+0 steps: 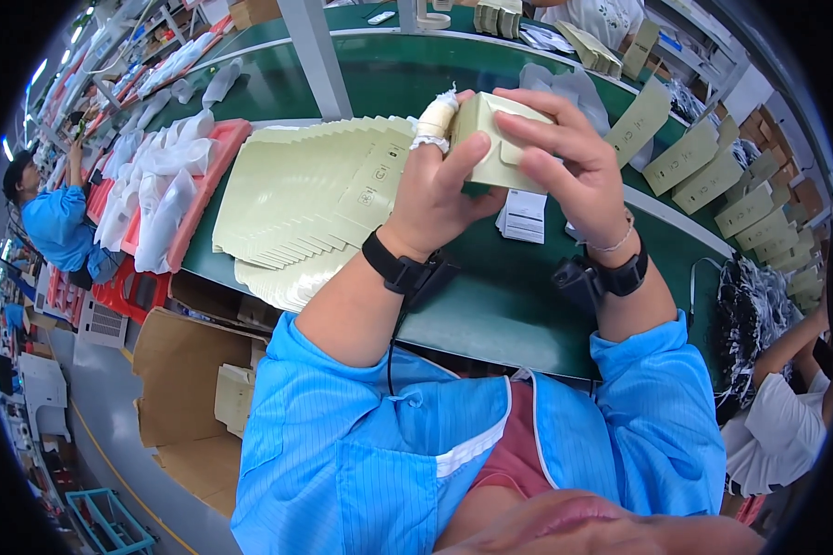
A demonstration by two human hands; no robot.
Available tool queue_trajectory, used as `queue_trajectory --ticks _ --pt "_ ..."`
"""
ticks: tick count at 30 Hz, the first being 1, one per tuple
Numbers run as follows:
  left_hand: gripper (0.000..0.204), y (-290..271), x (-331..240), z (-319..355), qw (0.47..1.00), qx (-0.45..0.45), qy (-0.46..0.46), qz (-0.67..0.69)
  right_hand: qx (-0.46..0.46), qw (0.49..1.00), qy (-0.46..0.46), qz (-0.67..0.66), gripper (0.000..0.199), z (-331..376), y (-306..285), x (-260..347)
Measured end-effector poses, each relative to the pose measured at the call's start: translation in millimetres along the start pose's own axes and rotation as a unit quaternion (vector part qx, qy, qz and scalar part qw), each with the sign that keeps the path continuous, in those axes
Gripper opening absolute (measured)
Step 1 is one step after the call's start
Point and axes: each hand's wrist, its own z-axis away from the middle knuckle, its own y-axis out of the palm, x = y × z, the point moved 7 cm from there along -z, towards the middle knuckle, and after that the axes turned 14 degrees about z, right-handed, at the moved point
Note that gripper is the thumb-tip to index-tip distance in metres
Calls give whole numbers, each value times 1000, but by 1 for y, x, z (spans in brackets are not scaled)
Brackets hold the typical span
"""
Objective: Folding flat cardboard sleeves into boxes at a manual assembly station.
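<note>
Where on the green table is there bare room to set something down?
The green table looks bare between the wrists, bordered by fanned flat cartons leftward and a small card stack beyond. It is crowded under those cartons and, far right, around the black-and-white bundle. The left hand and right hand hold a pale box.

On smooth dark-green workbench top [500, 319]: broad fanned stack of pale-green flat card blanks [310, 190]; small white rectangular paper slips [525, 224] right of stack.

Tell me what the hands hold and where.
A pale green box: the left hand grips its left side, the right hand its right, reaching over the upper face.
</note>
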Motion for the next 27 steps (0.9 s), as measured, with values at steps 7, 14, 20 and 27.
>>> queue_trajectory --ticks 7,14,20,27 --pt "86 3 11 3 999 30 -3 -33 -53 995 79 44 33 7 -1 -13" --pt "88 5 12 8 997 64 2 -31 -6 986 162 -35 45 17 4 -25" --pt "94 -3 18 4 998 22 -63 -22 -23 996 56 69 50 11 0 -7" --pt "99 -14 61 15 842 -163 -417 301 -117 931 -186 291 53 25 -17 8"
